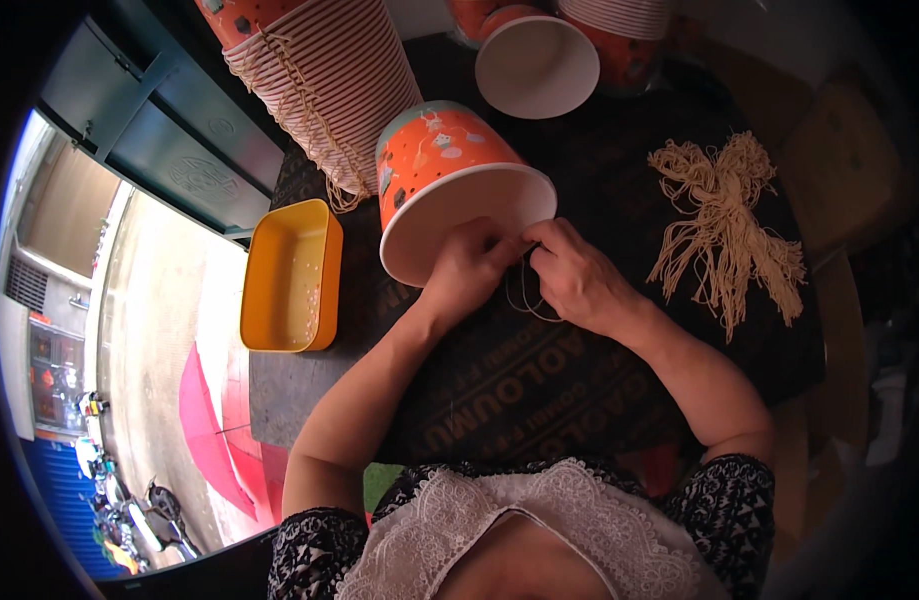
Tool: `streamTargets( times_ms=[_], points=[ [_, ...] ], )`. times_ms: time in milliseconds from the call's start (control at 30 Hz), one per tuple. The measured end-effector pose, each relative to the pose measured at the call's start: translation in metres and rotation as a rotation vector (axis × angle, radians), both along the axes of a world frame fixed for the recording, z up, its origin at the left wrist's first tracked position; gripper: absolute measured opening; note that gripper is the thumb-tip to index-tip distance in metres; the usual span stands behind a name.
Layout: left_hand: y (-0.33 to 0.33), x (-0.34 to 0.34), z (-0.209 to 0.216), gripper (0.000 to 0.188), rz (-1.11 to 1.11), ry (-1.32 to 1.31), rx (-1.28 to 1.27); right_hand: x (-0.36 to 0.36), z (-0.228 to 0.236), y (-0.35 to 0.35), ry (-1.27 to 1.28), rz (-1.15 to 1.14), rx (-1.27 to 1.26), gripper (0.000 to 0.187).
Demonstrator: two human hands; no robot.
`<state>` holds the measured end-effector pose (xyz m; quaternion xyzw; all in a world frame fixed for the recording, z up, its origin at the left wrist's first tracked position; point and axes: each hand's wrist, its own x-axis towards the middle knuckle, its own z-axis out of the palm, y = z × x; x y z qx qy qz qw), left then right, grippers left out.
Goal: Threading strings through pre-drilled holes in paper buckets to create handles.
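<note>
My right hand [581,278] is pinching a thin cord [535,313] at the rim of the tipped orange tub [449,150] mid-frame, my left hand [466,266] is curled just inside (can't tell what it's gripping), so if the tub rolls, the loose loop could slip.

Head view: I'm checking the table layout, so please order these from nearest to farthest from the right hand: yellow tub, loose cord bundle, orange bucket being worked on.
From the right hand:
1. Orange bucket: just left, its rim at the fingers.
2. Cord bundle: off to the right.
3. Yellow tub: far left, beyond the bucket.
</note>
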<state>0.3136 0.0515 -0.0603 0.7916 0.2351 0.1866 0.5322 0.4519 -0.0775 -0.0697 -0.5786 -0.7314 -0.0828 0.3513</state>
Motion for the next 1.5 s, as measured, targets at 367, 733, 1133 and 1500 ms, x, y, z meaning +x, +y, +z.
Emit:
streamTargets(
  times_ms=[367,733,1133,1500],
  points=[
    [-0.007,0.000,-0.011,0.012,-0.037,-0.088,0.384,0.005,-0.004,0.000,0.300,0.025,-0.077,0.011],
    [-0.015,0.003,-0.010,0.015,-0.019,0.030,0.545,0.004,-0.007,0.002,0.401,0.015,-0.091,0.007],
    [-0.006,0.003,-0.005,0.012,0.005,-0.030,0.483,-0.008,-0.005,0.000,0.588,-0.085,-0.049,0.002],
    [0.006,0.000,-0.005,0.014,0.152,-0.025,0.207,0.098,0.016,-0.018,0.583,-0.633,-0.064,0.013]
  ],
)
